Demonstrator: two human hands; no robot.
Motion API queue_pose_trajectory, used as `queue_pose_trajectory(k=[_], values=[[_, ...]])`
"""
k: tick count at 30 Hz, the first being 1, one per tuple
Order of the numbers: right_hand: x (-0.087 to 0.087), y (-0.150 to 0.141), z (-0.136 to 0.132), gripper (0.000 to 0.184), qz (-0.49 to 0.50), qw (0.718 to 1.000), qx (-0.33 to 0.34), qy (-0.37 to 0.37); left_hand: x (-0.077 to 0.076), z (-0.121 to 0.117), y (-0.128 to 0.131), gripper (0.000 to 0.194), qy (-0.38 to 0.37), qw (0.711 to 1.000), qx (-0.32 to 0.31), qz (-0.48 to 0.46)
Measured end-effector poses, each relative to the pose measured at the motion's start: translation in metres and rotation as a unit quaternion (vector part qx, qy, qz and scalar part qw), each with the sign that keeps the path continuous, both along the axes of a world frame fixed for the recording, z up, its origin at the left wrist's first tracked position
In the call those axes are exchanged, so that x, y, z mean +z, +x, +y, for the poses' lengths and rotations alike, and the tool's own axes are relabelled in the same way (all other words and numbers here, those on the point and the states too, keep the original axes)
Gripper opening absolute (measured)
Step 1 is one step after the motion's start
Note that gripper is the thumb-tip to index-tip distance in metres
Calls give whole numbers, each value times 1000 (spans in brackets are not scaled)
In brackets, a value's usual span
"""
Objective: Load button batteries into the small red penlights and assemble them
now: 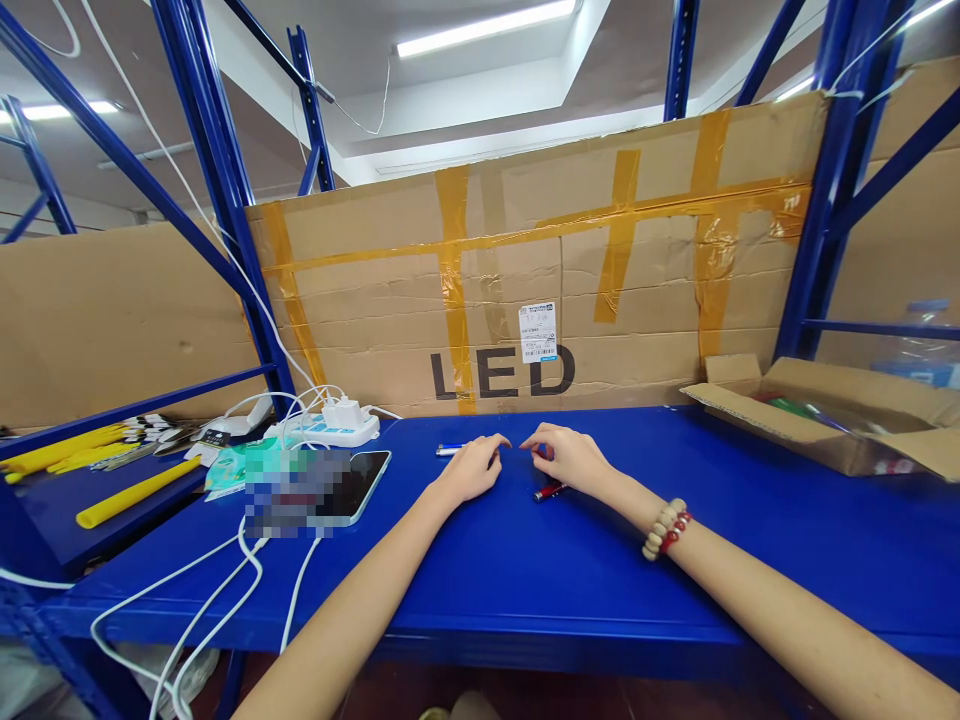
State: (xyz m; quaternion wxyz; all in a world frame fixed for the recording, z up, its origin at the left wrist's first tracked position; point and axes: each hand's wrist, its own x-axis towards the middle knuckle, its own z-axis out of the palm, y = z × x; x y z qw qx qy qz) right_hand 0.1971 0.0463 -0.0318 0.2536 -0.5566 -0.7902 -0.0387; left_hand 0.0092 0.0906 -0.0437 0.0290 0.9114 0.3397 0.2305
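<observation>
My left hand is over the middle of the blue shelf top, its fingers loosely curled and apart, with nothing visible in them. Partly behind it lies a blue and silver pen-like stick. Facing it, my right hand has bent fingers, with a gap between forefinger and thumb; I see nothing held there. The fingertips of both hands point at each other across a small gap. Just below the right hand lies a red pen-like stick, partly covered by it.
A phone with white cables lies at left, near a white power strip and a green packet. Yellow tubes lie farther left. An open cardboard box stands at right. Taped cardboard walls the back between blue posts.
</observation>
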Motion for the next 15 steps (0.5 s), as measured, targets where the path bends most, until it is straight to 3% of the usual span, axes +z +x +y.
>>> queue_pose_trajectory(k=[15], values=[[1, 0, -2, 29, 3, 1000, 6, -9, -1, 2, 0, 31, -7, 1000, -1, -1]])
